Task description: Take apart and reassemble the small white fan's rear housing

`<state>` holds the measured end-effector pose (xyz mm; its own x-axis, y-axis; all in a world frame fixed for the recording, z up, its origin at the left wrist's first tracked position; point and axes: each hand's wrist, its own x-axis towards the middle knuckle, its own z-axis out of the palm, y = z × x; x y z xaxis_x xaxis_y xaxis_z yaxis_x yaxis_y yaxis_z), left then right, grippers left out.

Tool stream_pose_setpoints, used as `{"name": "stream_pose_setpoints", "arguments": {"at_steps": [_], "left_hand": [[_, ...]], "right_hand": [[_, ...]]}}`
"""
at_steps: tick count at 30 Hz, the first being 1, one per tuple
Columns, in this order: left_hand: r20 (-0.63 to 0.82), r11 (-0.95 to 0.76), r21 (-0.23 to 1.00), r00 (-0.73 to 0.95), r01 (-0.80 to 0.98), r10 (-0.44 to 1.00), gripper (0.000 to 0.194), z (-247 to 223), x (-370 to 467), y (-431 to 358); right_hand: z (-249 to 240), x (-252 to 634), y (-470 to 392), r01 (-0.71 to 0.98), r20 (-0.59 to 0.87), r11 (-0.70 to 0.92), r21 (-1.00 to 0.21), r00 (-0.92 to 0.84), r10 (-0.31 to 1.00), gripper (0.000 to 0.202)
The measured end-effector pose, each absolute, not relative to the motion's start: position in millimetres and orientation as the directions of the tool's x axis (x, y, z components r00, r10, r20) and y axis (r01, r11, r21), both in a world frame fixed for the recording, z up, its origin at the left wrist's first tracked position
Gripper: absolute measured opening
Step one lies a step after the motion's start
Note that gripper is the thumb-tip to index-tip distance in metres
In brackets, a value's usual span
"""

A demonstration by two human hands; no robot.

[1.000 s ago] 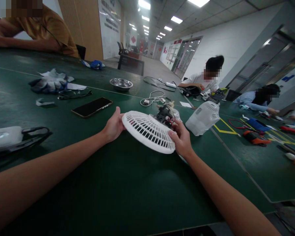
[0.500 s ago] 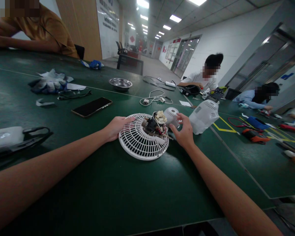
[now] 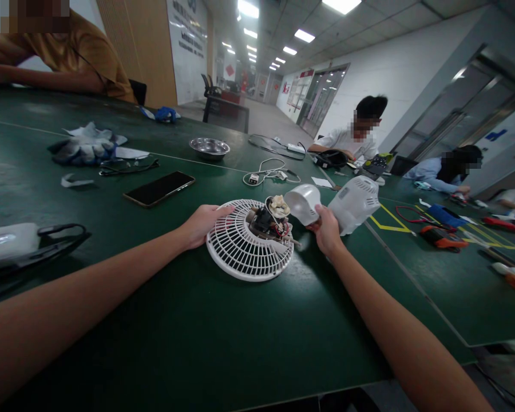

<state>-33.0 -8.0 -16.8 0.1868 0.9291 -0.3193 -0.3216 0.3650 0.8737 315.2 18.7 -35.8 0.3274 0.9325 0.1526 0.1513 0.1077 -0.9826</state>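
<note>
Long white ceiling light panels [image 3: 304, 36] are running in rows above a grey office floor [image 3: 264, 114], w/ a plain white wall [image 3: 381, 68] rising at right beside metal-framed glass doors [image 3: 324, 100]. A tan wood-slat panel [image 3: 148, 51] is standing at left; a dark red-brown desk [image 3: 227, 109] w/ black chairs [image 3: 210, 86] is sitting in the bkgd.

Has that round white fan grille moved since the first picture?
Yes: the round white fan grille has shifted left, a little closer to the phone.

White plastic fan grille [image 3: 236, 264], ribbed; cup-shaped cover [image 3: 302, 201], smooth plastic; bowl [image 3: 209, 148], shiny metal; phone screen [image 3: 159, 189], dark, glossy.
</note>
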Motion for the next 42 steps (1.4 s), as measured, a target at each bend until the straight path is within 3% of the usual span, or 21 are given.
{"name": "stream_pose_setpoints", "arguments": {"at_steps": [3,5,10,14,16,18,20,22,25,28,30,35,42], "left_hand": [[-0.320,0.367,0.875,0.190,-0.317,0.928,0.010,-16,-33,-9],[-0.317,0.354,0.884,0.165,-0.306,0.934,0.010,-14,-32,-10],[-0.276,0.309,0.898,0.146,-0.314,0.950,0.006,-16,-30,-10],[-0.242,0.267,0.927,0.126,-0.263,0.962,0.015,-21,-30,-9],[-0.152,0.158,0.981,0.065,-0.112,0.986,0.038,-23,-32,-8],[0.056,-0.058,0.987,0.023,0.148,0.998,0.065,-22,-36,-9],[0.293,-0.318,0.867,0.124,0.382,0.948,0.077,-18,-39,-12],[0.412,-0.530,0.704,0.337,0.472,0.847,0.076,-12,-41,-16],[0.373,-0.660,0.558,0.559,0.503,0.741,0.088,-2,-38,-22],[0.373,-0.701,0.480,0.600,0.528,0.708,0.095,8,-33,-27],[0.376,-0.721,0.445,0.620,0.532,0.689,0.087,14,-30,-31],[0.344,-0.710,0.420,0.625,0.566,0.701,0.079,20,-26,-36],[0.306,-0.710,0.433,0.651,0.555,0.695,0.080,23,-26,-36]], "right_hand": [[-25,304,7,-0.084,0.013,0.030,-0.996,0.197,0.980,0.059],[-18,292,-3,-0.163,0.032,0.051,-0.985,0.120,0.992,0.058],[-7,258,-35,0.053,0.394,0.393,-0.918,0.011,0.919,0.068],[-4,247,-51,0.299,0.505,0.526,-0.796,-0.150,0.850,0.086],[-4,248,-52,0.401,0.537,0.568,-0.719,-0.199,0.820,0.087],[-3,251,-51,0.466,0.551,0.590,-0.659,-0.233,0.801,0.086],[-2,254,-49,0.493,0.544,0.600,-0.631,-0.270,0.794,0.086],[-1,257,-47,0.500,0.539,0.612,-0.613,-0.301,0.787,0.087],[0,259,-47,0.518,0.558,0.642,-0.565,-0.333,0.760,0.089],[4,260,-50,0.504,0.596,0.703,-0.503,-0.387,0.704,0.088],[7,260,-53,0.487,0.613,0.750,-0.447,-0.444,0.654,0.090],[15,263,-58,0.508,0.634,0.809,-0.297,-0.529,0.564,0.092],[12,266,-57,0.538,0.666,0.813,-0.224,-0.524,0.530,0.092]]}}
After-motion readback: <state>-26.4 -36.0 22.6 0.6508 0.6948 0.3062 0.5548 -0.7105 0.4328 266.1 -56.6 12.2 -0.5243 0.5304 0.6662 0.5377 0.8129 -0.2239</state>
